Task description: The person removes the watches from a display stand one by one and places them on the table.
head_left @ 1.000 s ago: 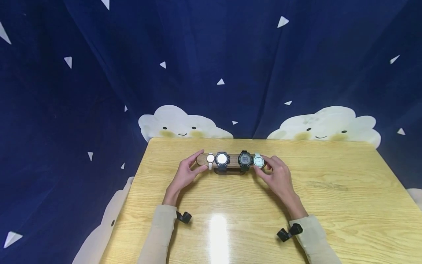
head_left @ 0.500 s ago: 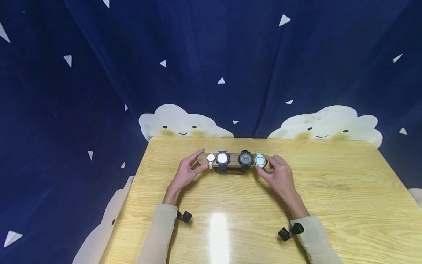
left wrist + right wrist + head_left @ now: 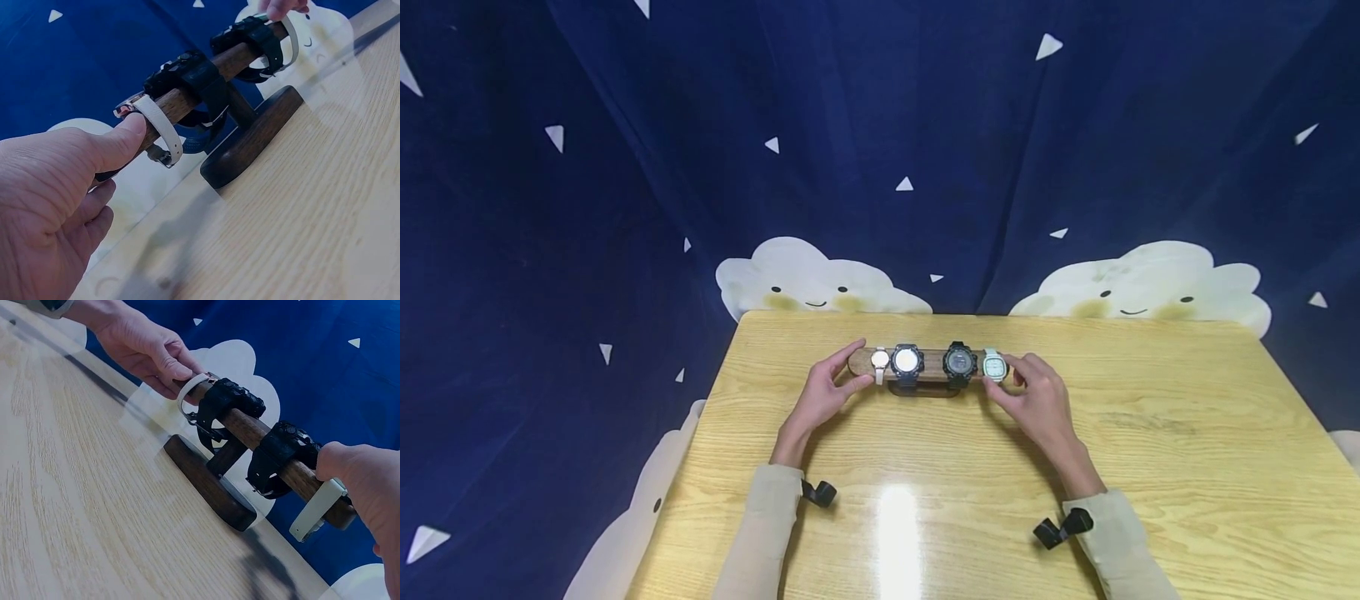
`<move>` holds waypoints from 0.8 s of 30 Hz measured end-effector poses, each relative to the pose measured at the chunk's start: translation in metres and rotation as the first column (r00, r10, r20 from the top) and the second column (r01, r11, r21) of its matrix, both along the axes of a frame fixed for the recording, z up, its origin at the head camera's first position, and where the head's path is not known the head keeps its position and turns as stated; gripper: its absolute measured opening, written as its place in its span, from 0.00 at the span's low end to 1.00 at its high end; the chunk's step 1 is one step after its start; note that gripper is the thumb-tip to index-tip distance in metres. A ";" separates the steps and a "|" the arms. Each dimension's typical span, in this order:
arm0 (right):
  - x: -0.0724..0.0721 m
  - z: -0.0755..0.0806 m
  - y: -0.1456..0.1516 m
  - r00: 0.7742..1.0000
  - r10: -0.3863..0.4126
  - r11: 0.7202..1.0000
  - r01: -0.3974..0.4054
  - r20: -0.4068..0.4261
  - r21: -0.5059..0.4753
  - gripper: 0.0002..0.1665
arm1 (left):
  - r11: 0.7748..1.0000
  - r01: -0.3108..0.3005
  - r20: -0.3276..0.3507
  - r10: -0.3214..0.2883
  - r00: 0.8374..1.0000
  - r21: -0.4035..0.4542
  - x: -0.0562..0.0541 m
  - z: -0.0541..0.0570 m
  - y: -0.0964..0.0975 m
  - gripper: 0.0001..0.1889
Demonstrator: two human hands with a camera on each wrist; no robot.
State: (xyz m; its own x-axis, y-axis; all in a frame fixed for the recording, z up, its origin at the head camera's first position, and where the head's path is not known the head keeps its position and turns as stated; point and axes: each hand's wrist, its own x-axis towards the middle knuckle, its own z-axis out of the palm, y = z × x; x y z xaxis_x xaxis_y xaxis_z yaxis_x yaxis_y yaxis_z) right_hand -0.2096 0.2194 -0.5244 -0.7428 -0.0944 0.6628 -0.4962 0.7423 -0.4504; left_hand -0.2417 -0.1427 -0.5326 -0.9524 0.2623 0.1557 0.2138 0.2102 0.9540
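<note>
A dark wooden watch stand [image 3: 932, 365] stands on the table, its T-bar carrying several watches. My left hand [image 3: 818, 395] holds the bar's left end between thumb and fingers, beside a slim white-strapped watch [image 3: 164, 125]. Two chunky black watches sit further along the bar: one with a bright dial [image 3: 906, 360], the other with a dark dial [image 3: 959, 362]. At the right end is a pale mint square-faced watch [image 3: 995, 367], looped round the bar. My right hand [image 3: 1036, 402] pinches this watch between thumb and fingers. Some right fingers are hidden in the right wrist view.
The light wood table [image 3: 1150, 450] extends in front and to both sides. Close behind its back edge hangs a dark blue curtain [image 3: 880, 125] with white triangles and clouds. The stand's oval base [image 3: 209, 482] rests flat on the wood.
The mint watch and my right hand have shifted slightly right along the bar, widening the gap to the dark-dial watch. My left hand keeps its hold on the left end.
</note>
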 end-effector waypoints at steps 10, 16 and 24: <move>0.002 0.000 0.001 1.000 -0.023 1.000 0.023 -0.003 -0.008 0.20 | 1.000 0.008 -0.016 -0.008 1.000 -0.002 0.002 -0.001 -0.001 0.35; 0.002 0.002 0.004 0.999 -0.033 0.999 0.033 0.017 0.000 0.20 | 1.000 0.002 -0.014 -0.002 1.000 -0.016 0.002 -0.001 -0.001 0.35; 0.001 0.002 0.008 0.999 -0.049 0.999 0.049 0.021 -0.002 0.20 | 1.000 0.003 -0.012 -0.003 1.000 -0.019 0.002 0.000 -0.002 0.35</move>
State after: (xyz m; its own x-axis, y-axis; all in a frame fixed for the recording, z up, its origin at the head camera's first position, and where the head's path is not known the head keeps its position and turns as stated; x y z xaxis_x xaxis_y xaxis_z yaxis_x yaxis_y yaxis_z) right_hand -0.2090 0.2271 -0.5222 -0.7603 -0.0557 0.6472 -0.4494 0.7645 -0.4622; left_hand -0.2393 -0.1443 -0.5325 -0.9495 0.2683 0.1624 0.2263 0.2273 0.9472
